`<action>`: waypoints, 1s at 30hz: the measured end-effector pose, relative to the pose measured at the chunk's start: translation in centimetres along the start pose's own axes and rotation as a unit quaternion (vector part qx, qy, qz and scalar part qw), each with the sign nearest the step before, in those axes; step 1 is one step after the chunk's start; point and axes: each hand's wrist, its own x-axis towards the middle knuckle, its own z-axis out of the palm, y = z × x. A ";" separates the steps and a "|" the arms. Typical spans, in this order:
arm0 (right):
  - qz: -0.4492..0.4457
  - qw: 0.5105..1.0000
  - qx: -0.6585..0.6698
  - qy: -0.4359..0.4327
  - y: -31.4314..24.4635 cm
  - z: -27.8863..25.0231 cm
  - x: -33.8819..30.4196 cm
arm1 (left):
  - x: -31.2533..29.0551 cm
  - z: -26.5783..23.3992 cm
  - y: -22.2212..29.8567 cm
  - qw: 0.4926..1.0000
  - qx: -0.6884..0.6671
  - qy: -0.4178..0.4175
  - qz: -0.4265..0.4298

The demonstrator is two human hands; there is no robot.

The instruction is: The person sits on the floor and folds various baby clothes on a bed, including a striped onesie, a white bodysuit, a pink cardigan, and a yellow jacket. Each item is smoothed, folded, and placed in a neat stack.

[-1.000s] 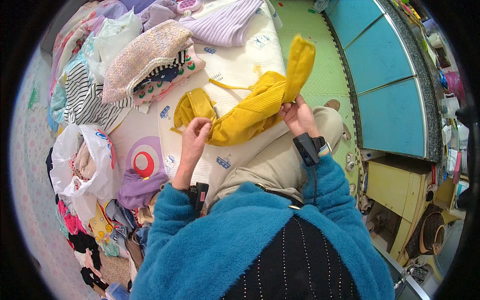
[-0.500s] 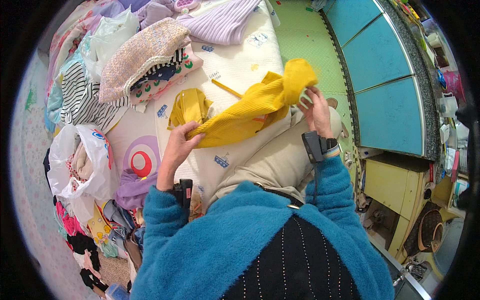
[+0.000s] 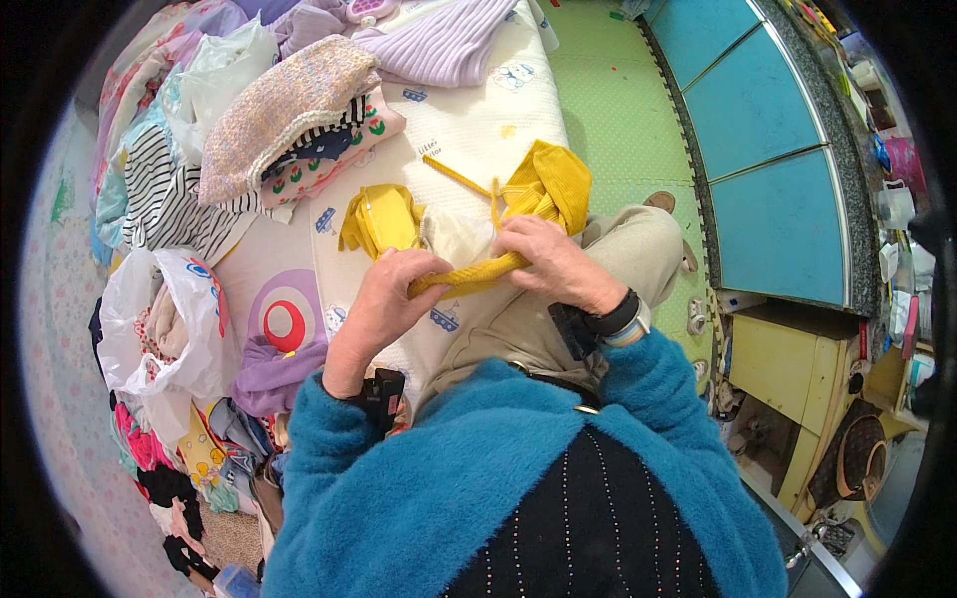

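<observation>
A yellow ribbed garment [image 3: 560,189] lies in front of my lap on the white patterned bed cover [image 3: 477,120]. Along its near edge, my left hand [image 3: 391,295] pinches one end of a gathered band of the cloth. A short way to the right, my right hand [image 3: 554,261] grips the same band, fingers bent round it. The band runs nearly level between the two hands. Beyond them the garment spreads in a bunched left part and a folded right part, with pale cloth between. A thin yellow strip points toward the far side. My fingertips are partly hidden by the fabric.
A folded pink-beige knit [image 3: 289,105] rests on other folded clothes, left of the garment. Nearby are a white plastic bag [image 3: 164,329] with clothes inside, a purple cloth [image 3: 279,377] and a lilac ribbed garment [image 3: 439,45]. Blue cabinets [image 3: 783,219] stand at right beyond the green floor.
My right hand has come left and nearer, lowering the raised right end of the garment onto the bed. My left hand has moved slightly right. The two hands now hold the near edge closer together.
</observation>
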 end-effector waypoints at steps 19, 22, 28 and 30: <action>0.022 0.984 0.093 0.152 1.1 -3.7 -2.1 | -0.1 -0.5 -6.7 0.956 0.255 0.141 -0.030; 0.033 0.973 0.072 0.215 1.4 -4.0 -2.4 | 0.2 -1.7 -7.3 0.955 0.257 0.145 -0.022; 0.096 0.938 -0.059 0.329 1.2 -5.3 -2.5 | 0.6 -4.1 -7.0 0.913 0.328 0.243 -0.020; 0.102 0.946 -0.002 0.309 1.0 -5.5 -2.6 | 1.1 -4.5 -6.6 0.923 0.291 0.243 -0.065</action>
